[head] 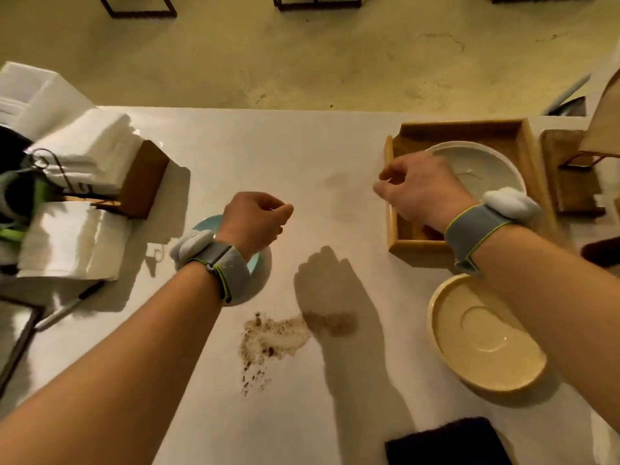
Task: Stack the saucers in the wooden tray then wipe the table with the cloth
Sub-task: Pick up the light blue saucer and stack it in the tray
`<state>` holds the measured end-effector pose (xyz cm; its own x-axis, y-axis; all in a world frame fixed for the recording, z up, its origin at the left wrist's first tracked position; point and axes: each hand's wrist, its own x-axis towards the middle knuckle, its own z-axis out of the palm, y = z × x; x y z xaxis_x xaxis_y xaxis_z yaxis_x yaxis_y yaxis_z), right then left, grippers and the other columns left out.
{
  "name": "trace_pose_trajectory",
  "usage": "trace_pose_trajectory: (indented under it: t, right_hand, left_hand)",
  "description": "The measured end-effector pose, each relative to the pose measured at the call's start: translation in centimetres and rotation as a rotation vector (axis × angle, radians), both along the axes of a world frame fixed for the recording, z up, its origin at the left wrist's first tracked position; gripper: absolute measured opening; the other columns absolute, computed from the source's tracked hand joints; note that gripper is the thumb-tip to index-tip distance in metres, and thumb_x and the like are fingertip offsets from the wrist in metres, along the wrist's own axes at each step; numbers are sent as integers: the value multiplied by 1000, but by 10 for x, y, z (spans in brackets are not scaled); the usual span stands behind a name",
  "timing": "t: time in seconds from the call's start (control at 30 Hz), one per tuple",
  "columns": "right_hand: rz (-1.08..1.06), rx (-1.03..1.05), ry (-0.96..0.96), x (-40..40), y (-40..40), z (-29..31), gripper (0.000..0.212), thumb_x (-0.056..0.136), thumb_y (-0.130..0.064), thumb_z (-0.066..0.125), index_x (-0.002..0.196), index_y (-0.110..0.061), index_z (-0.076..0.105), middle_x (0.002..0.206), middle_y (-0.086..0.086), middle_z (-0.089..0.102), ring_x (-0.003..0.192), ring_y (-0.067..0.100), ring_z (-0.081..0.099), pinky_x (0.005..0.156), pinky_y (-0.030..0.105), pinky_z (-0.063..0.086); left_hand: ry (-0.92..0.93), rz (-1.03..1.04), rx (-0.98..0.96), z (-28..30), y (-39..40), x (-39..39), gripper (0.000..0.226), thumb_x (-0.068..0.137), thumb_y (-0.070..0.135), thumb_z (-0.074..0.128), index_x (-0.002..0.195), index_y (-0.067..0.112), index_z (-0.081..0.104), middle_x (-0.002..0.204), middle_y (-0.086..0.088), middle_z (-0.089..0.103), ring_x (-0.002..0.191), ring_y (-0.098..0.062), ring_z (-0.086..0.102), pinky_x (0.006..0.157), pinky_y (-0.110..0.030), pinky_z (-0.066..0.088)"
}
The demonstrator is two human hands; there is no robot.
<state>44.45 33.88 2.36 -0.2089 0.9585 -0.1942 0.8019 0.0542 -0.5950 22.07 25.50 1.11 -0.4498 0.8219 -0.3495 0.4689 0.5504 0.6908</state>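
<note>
A: In the head view, where are the saucers?

B: One white saucer (483, 169) lies in the wooden tray (459, 129), far right on the table (335, 146). A cream saucer (486, 337) sits on the table just in front of the tray. A pale blue saucer (204, 226) is mostly hidden under the left wrist.

A: And the hands?

B: The right hand (419, 189) hovers over the tray's left edge, fingers loosely curled with nothing between them that I can see. The left hand (255, 219) hangs above the blue saucer, fingers curled in, thumb meeting forefinger, also holding nothing visible.

A: So how far along?

B: I'd judge one saucer is placed and two are left. The wiping hasn't started: a brown stain (275, 337) sits mid-table, and the dark cloth (446, 441) lies at the near edge.

A: What might go wrong?

B: The cream saucer is close under the right forearm, so a low sweep back could knock it. The white saucer fills much of the tray and looks tilted against the rim, though I can't tell for sure; stacking on it off-centre could make the pile rock or slide. Also, dragging a saucer through the stain would carry dirt into the tray. On the left, the stack of white napkins (84, 152) crowds the blue saucer.
</note>
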Motion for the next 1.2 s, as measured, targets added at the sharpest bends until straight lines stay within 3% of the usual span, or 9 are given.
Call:
trace_pose_trajectory:
  t: [0.2, 0.33, 0.47, 0.57, 0.67, 0.83, 0.9, 1.1, 1.2]
  right_hand:
    - [121, -243, 101, -69, -43, -21, 19, 81, -33, 68, 91, -18, 73, 87, 2, 72, 81, 21, 68, 80, 42, 57]
    - [101, -356, 162, -102, -68, -40, 11, 80, -29, 69, 74, -19, 71, 72, 4, 73, 63, 21, 71, 72, 42, 60]
    - [14, -475, 268, -128, -84, -52, 12, 81, -23, 70, 72, -15, 70, 67, 12, 73, 61, 27, 71, 63, 48, 61]
    - [-42, -518, 320, -143, -90, -55, 12, 83, -17, 71, 73, -10, 70, 69, 19, 72, 53, 25, 66, 61, 47, 61]
    - [-110, -551, 362, -157, -94, -58, 7, 83, -10, 70, 77, -6, 68, 67, 21, 68, 48, 23, 61, 60, 46, 60]
    - [-187, -577, 374, -168, -98, -67, 6, 79, -1, 71, 79, -3, 65, 60, 19, 64, 44, 24, 59, 58, 48, 58]
    - [-206, -577, 377, -168, -98, -69, 10, 79, 1, 70, 75, -5, 64, 59, 17, 64, 44, 24, 61, 59, 48, 60]
    - [-183, -542, 370, -156, -94, -62, 12, 78, 4, 70, 74, -5, 64, 70, 17, 68, 54, 24, 68, 60, 37, 61]
    - [-206, -519, 391, -141, -92, -54, 12, 79, 6, 68, 73, -3, 65, 70, 17, 67, 53, 23, 67, 54, 31, 58]
  left_hand:
    - [109, 189, -38, -14, -65, -98, 9, 82, 33, 70, 78, 25, 70, 80, -4, 73, 77, -23, 69, 75, -40, 59]
    - [80, 317, -85, -29, -97, -135, 16, 77, 29, 73, 90, 21, 71, 89, -10, 74, 88, -30, 69, 83, -49, 57]
    - [-24, 410, -85, -44, -113, -150, 22, 73, 25, 73, 94, 19, 73, 93, -9, 74, 89, -28, 69, 85, -46, 57]
    - [-128, 445, -61, -49, -112, -151, 10, 76, 16, 72, 85, 15, 75, 78, -10, 73, 71, -24, 69, 77, -43, 60]
    - [-204, 443, -22, -54, -107, -151, 13, 81, 10, 70, 93, 6, 74, 72, -8, 72, 58, -15, 67, 64, -30, 60]
    - [-259, 412, -2, -56, -102, -147, 13, 83, 3, 68, 95, 4, 72, 92, -20, 72, 81, -31, 70, 78, -42, 59]
    - [-263, 407, 8, -55, -102, -145, 12, 84, 0, 68, 95, 3, 71, 93, -21, 71, 80, -31, 69, 78, -43, 59]
    - [-305, 376, 30, -40, -102, -135, 5, 85, -1, 67, 88, 3, 68, 82, -14, 67, 68, -21, 65, 59, -25, 60]
    - [-308, 335, 43, -32, -97, -122, 4, 85, -2, 67, 88, 1, 67, 81, -15, 67, 67, -22, 65, 57, -23, 60]
